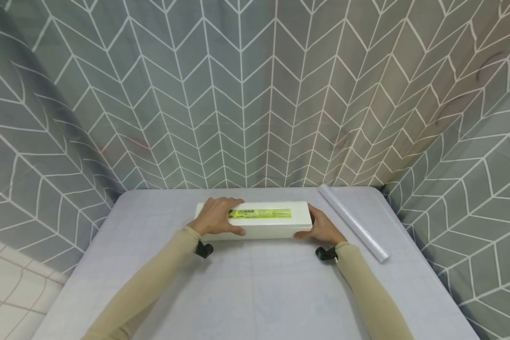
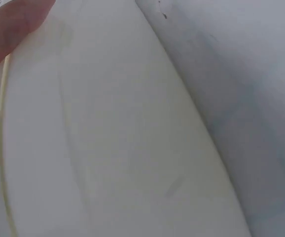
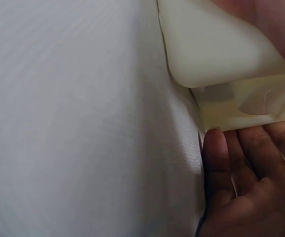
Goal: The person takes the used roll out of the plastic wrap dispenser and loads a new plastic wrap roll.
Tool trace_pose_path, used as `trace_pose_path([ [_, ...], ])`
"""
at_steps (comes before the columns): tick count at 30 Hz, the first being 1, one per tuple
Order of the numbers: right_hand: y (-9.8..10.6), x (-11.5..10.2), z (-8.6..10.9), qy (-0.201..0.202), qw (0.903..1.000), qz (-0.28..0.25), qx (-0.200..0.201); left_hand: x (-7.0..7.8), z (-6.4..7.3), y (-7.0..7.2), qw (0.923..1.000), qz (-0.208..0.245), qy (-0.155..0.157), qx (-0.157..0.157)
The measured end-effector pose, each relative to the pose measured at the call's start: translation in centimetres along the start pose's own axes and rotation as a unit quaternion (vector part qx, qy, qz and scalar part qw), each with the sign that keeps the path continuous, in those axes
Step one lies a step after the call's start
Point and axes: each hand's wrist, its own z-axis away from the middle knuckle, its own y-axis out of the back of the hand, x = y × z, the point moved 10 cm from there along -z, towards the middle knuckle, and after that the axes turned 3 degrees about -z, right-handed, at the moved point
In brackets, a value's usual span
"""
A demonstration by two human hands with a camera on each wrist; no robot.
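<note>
A long white cling film dispenser box [image 1: 263, 231] with a yellow-green label [image 1: 261, 213] on its lid lies crosswise near the back of the table. My left hand [image 1: 216, 216] spans its left part, fingers over the top and thumb along the front. In the left wrist view, the thumb [image 2: 14, 29] lies on the box's white front [image 2: 127, 118]. My right hand [image 1: 320, 225] grips the right end, thumb at the front. In the right wrist view, fingertips [image 3: 216, 143] are at the lower edge of the box's end [image 3: 221, 103], where an opening shows.
A clear, shiny roll of plastic film [image 1: 352, 222] lies slantwise to the right of my right hand. A pale cloth covers the table [image 1: 255, 293]. Grey curtains [image 1: 246, 94] with white chevron lines hang behind it and at both sides.
</note>
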Motion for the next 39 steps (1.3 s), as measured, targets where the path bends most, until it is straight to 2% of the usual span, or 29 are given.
trace_pose_path([
  [6,0.1,-0.1,0.0,0.009,1.0,-0.003,0.003,0.0,-0.5,0.3,0.9995,0.022,0.001,-0.023],
  [11,0.1,0.0,-0.2,0.003,1.0,-0.009,0.003,0.0,-0.5,0.5,0.9993,0.023,0.006,-0.028],
  [18,0.0,0.2,-0.1,-0.011,0.9999,-0.008,0.003,0.2,0.0,0.7,0.9998,0.012,0.009,-0.016],
  [26,0.1,0.2,0.0,-0.009,0.9999,-0.007,0.003,0.8,0.2,0.9,0.9993,-0.028,-0.005,0.023],
  [34,0.1,0.1,0.0,-0.001,1.0,-0.005,0.006,1.2,0.4,0.9,0.9983,-0.054,-0.013,0.021],
  [39,0.1,0.2,0.0,0.0,1.0,0.002,0.009,1.2,0.6,0.7,0.9987,-0.047,-0.01,0.018],
])
